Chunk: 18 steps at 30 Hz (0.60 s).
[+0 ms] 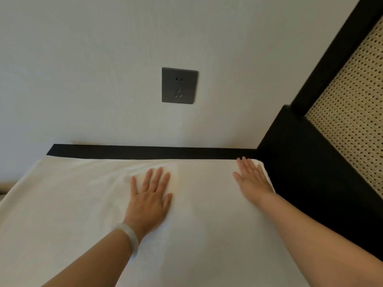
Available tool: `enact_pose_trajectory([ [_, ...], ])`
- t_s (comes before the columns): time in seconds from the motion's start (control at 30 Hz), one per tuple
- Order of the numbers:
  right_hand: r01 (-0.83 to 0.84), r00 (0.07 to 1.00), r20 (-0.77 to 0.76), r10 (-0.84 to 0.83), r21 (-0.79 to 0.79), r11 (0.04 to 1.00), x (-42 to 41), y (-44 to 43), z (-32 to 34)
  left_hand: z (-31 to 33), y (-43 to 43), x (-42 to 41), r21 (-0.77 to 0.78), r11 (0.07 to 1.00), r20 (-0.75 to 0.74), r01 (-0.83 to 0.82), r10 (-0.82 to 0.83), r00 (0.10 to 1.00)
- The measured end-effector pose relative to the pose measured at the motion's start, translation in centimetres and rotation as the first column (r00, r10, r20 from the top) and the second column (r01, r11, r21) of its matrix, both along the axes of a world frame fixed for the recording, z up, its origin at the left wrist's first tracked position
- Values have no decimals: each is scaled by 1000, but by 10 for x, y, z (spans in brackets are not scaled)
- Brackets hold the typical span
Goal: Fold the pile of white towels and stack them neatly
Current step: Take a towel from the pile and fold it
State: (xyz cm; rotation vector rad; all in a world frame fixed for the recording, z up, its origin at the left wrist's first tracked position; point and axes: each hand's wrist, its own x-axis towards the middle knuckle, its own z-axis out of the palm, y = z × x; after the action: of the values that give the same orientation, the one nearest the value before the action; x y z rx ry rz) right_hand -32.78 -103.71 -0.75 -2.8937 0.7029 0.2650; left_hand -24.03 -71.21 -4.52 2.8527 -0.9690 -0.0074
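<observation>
"Now, the hands: how do they lie?" (desk)

"Both flat, palms down, on the white towel (83, 204). I see the left hand (150, 195) near the towel's middle, fingers straight and fanned apart, thumb out to the right, holding nothing. A pale bracelet (129, 237) sits on that wrist." (operator)

"And the right?" (desk)

"I note the right hand (253, 179) is at the towel's far right corner, fingers straight and closer together, tips reaching the far edge. It also grips nothing and only rests on the cloth. Both forearms come in from the bottom of the view, angled toward each other's side, the right one lying along the towel's right edge." (operator)

"Where is the towel?" (desk)

"Spread wide across the surface below me, smooth for the most part, with soft creases just left of the left hand. Its far edge runs beside a black ledge (145, 152) at the foot of a pale wall (83, 69). A dark grey socket (179, 85) is on that wall, above the gap between the hands. A black frame (310, 162) with a woven cane panel (356, 100) stands to the right, just beside the right hand's corner. I cannot tell how many layers lie under the hands." (operator)
</observation>
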Motion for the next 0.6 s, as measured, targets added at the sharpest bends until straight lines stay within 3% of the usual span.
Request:
enact_pose_trajectory([
  [0.13, -104, 993, 63, 104, 2, 995, -12, 1, -5, 5, -3, 1, 11, 1000, -3, 5, -5, 1000],
  [0.27, 41, 999, 18, -43, 99, 994, -16, -19, 11, 7, -2, 1, 11, 1000, -4, 14, -14, 1000],
  [0.4, 244, 942, 156, -296, 284, 927, -37, -10, 30, 6, -1, 0, 11, 1000, -20, 11, -11, 1000],
  [0.53, 298, 948, 89, -304, 79, 951, -92, 4, 41, 6, -3, 0, 18, 1000, -16, -2, 2, 1000],
  [0.6, 297, 955, 7, -298, 48, 954, -110, 11, 39, 8, -3, -1, 33, 999, -16, 4, -4, 1000],
])
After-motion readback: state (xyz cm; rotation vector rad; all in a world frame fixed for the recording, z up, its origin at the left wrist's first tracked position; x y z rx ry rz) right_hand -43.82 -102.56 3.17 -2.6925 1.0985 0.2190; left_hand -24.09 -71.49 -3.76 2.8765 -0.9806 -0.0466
